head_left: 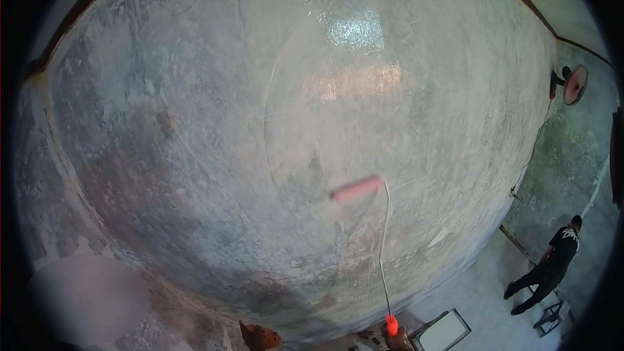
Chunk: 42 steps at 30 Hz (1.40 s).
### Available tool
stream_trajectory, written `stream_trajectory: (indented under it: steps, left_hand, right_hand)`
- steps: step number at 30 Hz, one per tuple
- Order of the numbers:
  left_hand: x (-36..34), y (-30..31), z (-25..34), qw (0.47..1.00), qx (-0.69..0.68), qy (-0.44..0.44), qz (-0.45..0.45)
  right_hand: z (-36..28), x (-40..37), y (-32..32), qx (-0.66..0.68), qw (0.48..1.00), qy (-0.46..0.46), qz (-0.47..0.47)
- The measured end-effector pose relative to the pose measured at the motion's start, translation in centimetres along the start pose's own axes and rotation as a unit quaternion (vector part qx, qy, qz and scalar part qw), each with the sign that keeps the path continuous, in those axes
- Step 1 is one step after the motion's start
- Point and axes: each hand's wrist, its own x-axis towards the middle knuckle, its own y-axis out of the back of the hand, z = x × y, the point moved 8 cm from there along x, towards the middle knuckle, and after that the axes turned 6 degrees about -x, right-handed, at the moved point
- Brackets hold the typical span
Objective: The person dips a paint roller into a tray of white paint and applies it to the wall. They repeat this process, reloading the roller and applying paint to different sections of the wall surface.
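Observation:
My right hand is closed round the red handle of a paint roller at the bottom of the head view. A long, thin, slightly bent rod runs up from the handle to the pink sleeve. That sleeve lies slantwise in front of the large grey-white wall, overlapping its lower middle, and looks slightly smeared by motion. Higher up, the wall has two shiny patches, one whitish and one orange. Beside my right hand is a rectangular, dark-rimmed tray with a pale inside. My left hand does not show.
A person in dark clothes stands at the lower right near a small dark-framed stool. A round fan is mounted at the upper right, its cord trailing down. At the bottom edge is a brown-orange object. A blurred grey oval covers the lower left.

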Motion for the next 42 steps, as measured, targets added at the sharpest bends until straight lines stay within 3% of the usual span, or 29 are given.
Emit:
stream_trajectory:
  steps: [2,4,7,10,12,15,16,17,18,19,20,21,22,24,25,27,28,30,33,34,35,36,37,39,40,41,42]
  left_hand:
    - [1.5,-0.5,-1.6,0.998,-0.059,-0.008,-0.022]
    - [5.0,0.4,-4.3,0.991,0.065,-0.118,0.011]
    - [4.6,0.9,-4.9,0.997,0.038,-0.061,-0.012]
    - [1.8,2.2,-3.0,1.0,0.015,-0.022,-0.005]
    - [0.0,3.2,-2.0,1.0,0.002,-0.009,0.003]
    - [-0.9,3.9,-2.3,1.0,-0.019,0.007,0.011]
    - [-0.8,3.2,-3.6,0.986,-0.149,0.055,-0.049]
    - [-0.9,2.6,-4.7,0.95,-0.276,0.1,-0.108]
    - [-1.0,2.2,-5.7,0.892,-0.397,0.142,-0.165]
    - [-1.4,2.0,-6.6,0.814,-0.507,0.18,-0.219]
    - [-1.6,2.1,-7.5,0.717,-0.607,0.213,-0.268]
    - [-1.5,2.0,-7.2,0.679,-0.587,0.126,-0.422]
    - [-1.5,2.2,-7.6,0.679,-0.589,0.124,-0.42]
    - [-0.8,4.0,-11.1,0.726,-0.616,0.236,-0.195]
    - [-2.1,3.6,-9.0,0.726,-0.615,0.238,-0.195]
    - [-4.3,4.9,-6.3,0.847,-0.475,0.239,0.012]
    - [-4.4,5.1,-6.6,0.847,-0.474,0.239,0.013]
    - [-5.1,3.0,-6.7,0.753,-0.572,0.307,-0.108]
    - [-5.6,3.0,-6.3,0.765,-0.553,0.306,-0.122]
    - [-4.9,3.4,-7.6,0.766,-0.553,0.304,-0.121]
    - [-4.4,2.7,-7.8,0.73,-0.576,0.268,-0.251]
    - [-4.8,2.5,-7.1,0.68,-0.587,0.228,-0.375]
    - [-5.2,2.7,-6.8,0.682,-0.586,0.228,-0.374]
    - [-6.2,3.4,-6.9,0.715,-0.593,0.316,-0.194]
    - [-4.7,4.0,-9.4,0.717,-0.591,0.316,-0.193]
    - [-3.0,3.5,-14.3,0.522,-0.703,0.449,-0.179]
    - [-2.7,3.3,-15.7,0.293,-0.767,0.55,-0.154]
  right_hand:
    - [-4.0,1.6,0.7,0.034,0.999,-0.016,-0.029]
    - [-12.1,5.5,4.1,0.072,0.992,0.095,0.052]
    - [-23.4,8.4,11.6,0.074,0.977,0.163,0.113]
    - [-29.5,7.5,17.7,0.17,0.955,0.196,0.141]
    - [-30.1,6.9,18.1,0.21,0.962,0.163,0.065]
    - [-22.9,5.3,13.3,0.137,0.966,0.172,0.139]
    - [-19.0,4.2,10.4,0.066,0.968,0.19,0.151]
    - [-15.0,2.1,8.4,0.106,0.978,0.13,0.125]
    - [-12.7,-0.6,7.2,-0.007,0.979,0.15,0.136]
    - [-8.0,-3.0,5.0,0.014,0.995,0.083,0.052]
    - [-7.4,-2.9,4.5,0.012,0.995,0.087,0.051]
    - [-6.2,-2.9,3.4,0.005,0.994,0.097,0.043]
    - [-5.5,-2.7,2.5,-0.002,0.994,0.105,0.035]
    - [-4.0,-2.9,0.6,-0.015,0.993,0.116,0.018]
    - [-3.4,-3.0,-0.3,-0.022,0.993,0.119,0.011]
    - [-2.5,-2.9,-1.7,-0.034,0.991,0.127,-0.004]
    - [-2.2,-2.9,-2.5,-0.04,0.99,0.131,-0.012]
    - [-2.1,-2.8,-3.9,-0.049,0.988,0.142,-0.028]
    - [-2.8,-2.7,-5.6,-0.06,0.984,0.162,-0.051]
    - [-7.3,-1.9,-2.7,0.003,0.992,0.124,-0.022]
    - [-12.4,-0.6,0.0,0.065,0.994,0.084,0.006]
    - [-15.0,1.1,0.1,0.063,0.991,0.114,0.037]
    - [-17.3,2.7,0.2,0.059,0.986,0.143,0.068]
    - [-22.3,6.2,1.6,0.148,0.978,0.13,0.068]
    - [-25.3,7.4,3.8,0.162,0.97,0.146,0.107]
    - [-27.8,8.5,5.9,0.172,0.968,0.141,0.115]
    - [-30.0,9.4,8.1,0.183,0.966,0.137,0.125]
